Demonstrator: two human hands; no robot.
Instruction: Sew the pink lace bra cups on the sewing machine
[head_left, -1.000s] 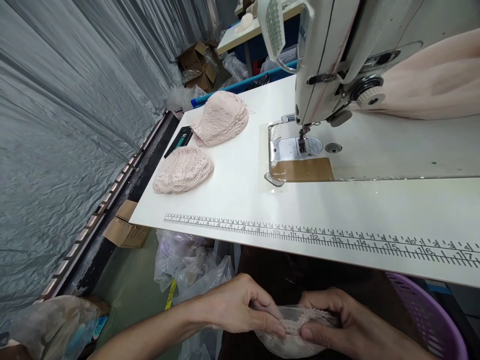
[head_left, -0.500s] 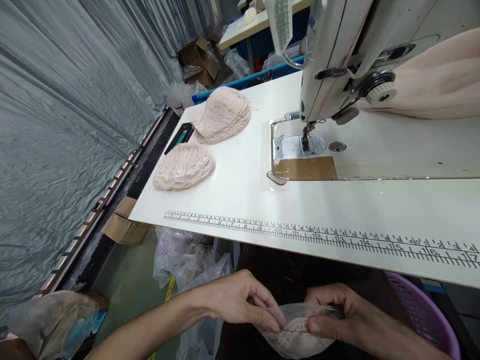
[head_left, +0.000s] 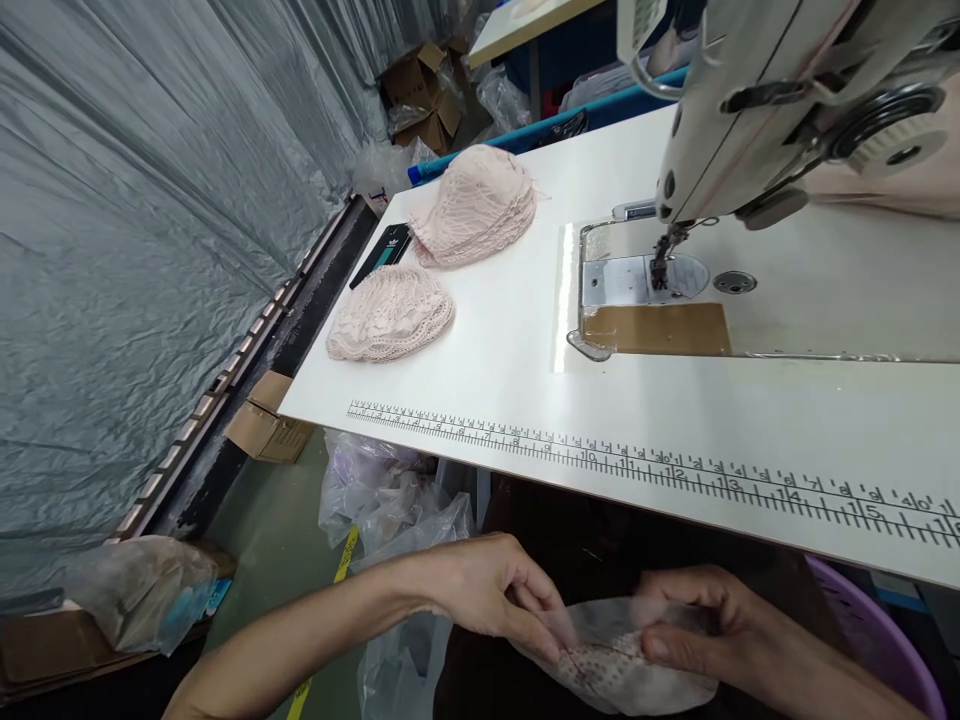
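While fingers of left hand [head_left: 484,600] and right hand [head_left: 712,630] pinch it, sheer lace piece [head_left: 622,682], dotted

The left hand [head_left: 487,600] and the right hand [head_left: 701,630] are both bare, with short, plain nails. Behind the left hand's wrist a long stretch of bare left forearm [head_left: 315,640] shows, lean and smooth; behind the right hand's wrist, a shorter bare right forearm [head_left: 825,685].
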